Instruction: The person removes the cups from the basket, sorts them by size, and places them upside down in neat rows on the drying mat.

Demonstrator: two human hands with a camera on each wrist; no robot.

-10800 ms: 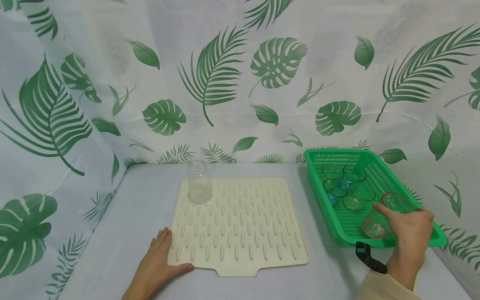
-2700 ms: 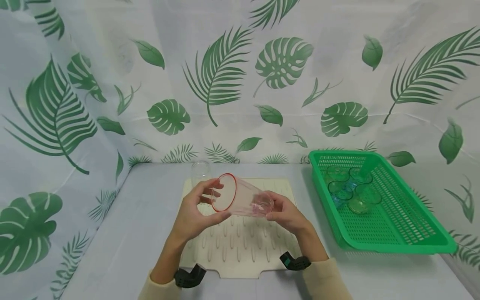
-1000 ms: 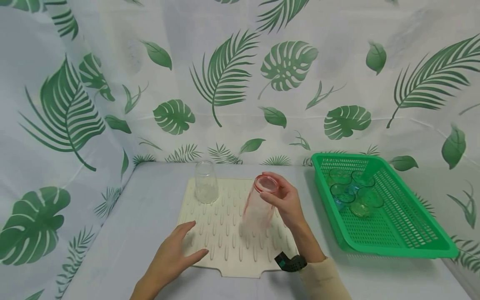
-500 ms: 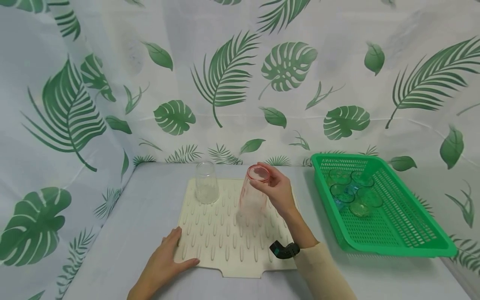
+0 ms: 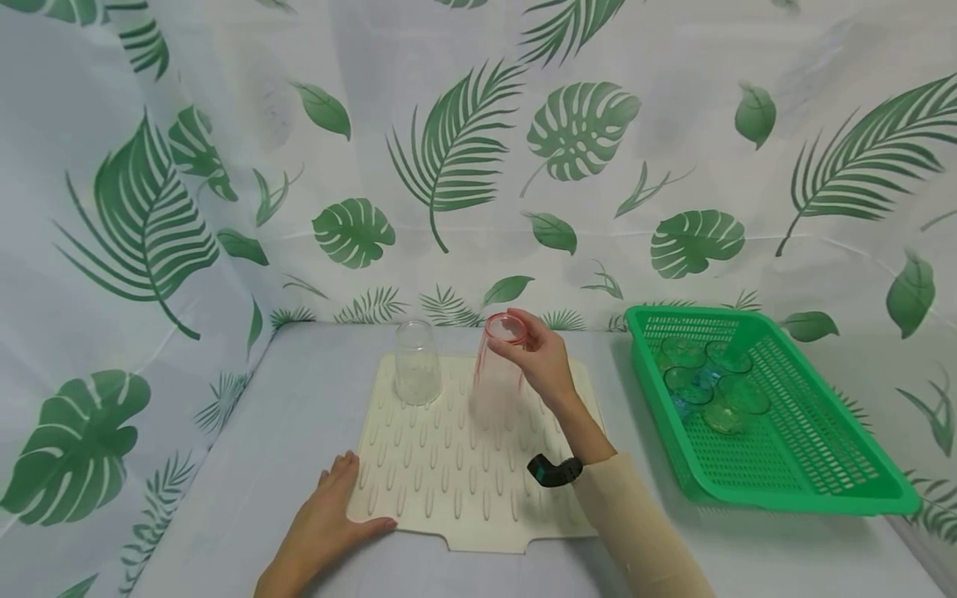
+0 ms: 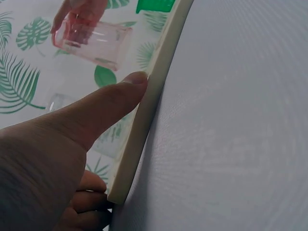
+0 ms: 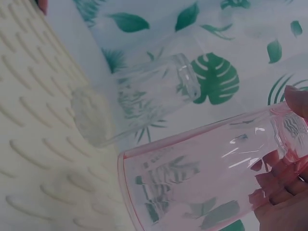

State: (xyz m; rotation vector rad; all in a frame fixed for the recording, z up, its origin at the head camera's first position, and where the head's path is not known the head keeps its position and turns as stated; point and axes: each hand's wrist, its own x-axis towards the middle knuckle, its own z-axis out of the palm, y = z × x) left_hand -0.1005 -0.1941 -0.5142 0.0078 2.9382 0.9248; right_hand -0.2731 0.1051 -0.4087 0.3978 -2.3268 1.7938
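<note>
My right hand [image 5: 542, 361] grips a pink drinking glass [image 5: 499, 378] by its base, rim down, over the rear middle of the cream ridged drying mat [image 5: 441, 498]. In the left wrist view a gap shows between the pink glass [image 6: 98, 45] and the mat. A clear glass [image 5: 417, 365] stands upside down at the mat's back left, just left of the pink one and apart from it. My left hand [image 5: 321, 519] rests at the mat's front left corner, its thumb [image 6: 118, 98] against the front edge and its fingers by the left edge.
A green plastic basket [image 5: 676, 465] stands on the right with several glasses [image 5: 723, 413] in its rear left part. Behind the table [image 5: 262, 432] hangs a leaf-printed curtain [image 5: 463, 257], with another side of it on the left.
The pink glass came out of the basket, was held in both hands, and was turned rim down. Lately it moved back and left. The left hand let go and settled at the mat's corner.
</note>
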